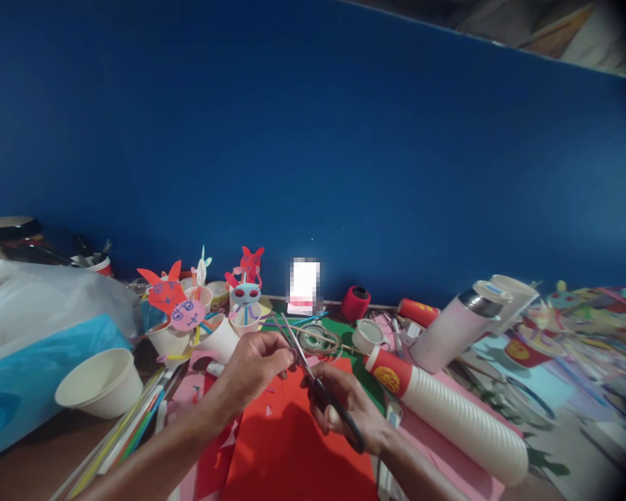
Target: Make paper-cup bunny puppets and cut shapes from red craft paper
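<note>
My right hand is closed round the black handles of a pair of scissors. The two metal blades point up and away, slightly parted at the tips. Beside the blades, my left hand pinches with thumb and forefinger; whatever is between them is too small to make out. Both hands are above a red sheet of paper, on which a few small paper scraps lie.
Paper cups with paper animal faces stand at the left back. A white bowl and coloured strips lie nearer. On the right are a stack of paper cups, a flask and a roll of tape. A blue partition rises behind.
</note>
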Tool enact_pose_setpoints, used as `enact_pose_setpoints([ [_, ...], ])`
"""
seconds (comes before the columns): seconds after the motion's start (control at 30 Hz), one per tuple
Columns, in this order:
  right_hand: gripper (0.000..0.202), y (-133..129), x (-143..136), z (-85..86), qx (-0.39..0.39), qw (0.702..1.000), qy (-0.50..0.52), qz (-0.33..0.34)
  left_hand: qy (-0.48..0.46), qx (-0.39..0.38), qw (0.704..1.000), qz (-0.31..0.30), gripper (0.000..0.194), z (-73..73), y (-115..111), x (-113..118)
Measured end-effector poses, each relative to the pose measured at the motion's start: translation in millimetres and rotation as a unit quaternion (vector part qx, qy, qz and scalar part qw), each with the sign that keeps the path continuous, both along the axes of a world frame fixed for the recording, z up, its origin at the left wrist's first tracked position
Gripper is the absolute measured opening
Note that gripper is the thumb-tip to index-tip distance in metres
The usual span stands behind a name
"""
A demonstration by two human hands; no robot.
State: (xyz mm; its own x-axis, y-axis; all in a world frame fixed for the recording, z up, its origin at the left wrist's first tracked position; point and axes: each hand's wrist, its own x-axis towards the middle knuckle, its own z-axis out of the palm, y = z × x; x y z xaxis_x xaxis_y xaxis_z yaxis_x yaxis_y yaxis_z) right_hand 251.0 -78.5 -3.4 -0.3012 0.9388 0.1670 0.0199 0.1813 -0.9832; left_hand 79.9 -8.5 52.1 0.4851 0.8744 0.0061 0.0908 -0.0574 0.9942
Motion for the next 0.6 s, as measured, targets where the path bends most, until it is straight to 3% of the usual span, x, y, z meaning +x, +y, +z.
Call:
enact_pose_setpoints([
  [0.6, 0.052, -0.1, -0.8, 3.7, 0.014, 1.0, -0.008, 0.023, 0.01, -0.008, 1.0, 0.0, 0.013, 6.5, -1.0, 0.3],
])
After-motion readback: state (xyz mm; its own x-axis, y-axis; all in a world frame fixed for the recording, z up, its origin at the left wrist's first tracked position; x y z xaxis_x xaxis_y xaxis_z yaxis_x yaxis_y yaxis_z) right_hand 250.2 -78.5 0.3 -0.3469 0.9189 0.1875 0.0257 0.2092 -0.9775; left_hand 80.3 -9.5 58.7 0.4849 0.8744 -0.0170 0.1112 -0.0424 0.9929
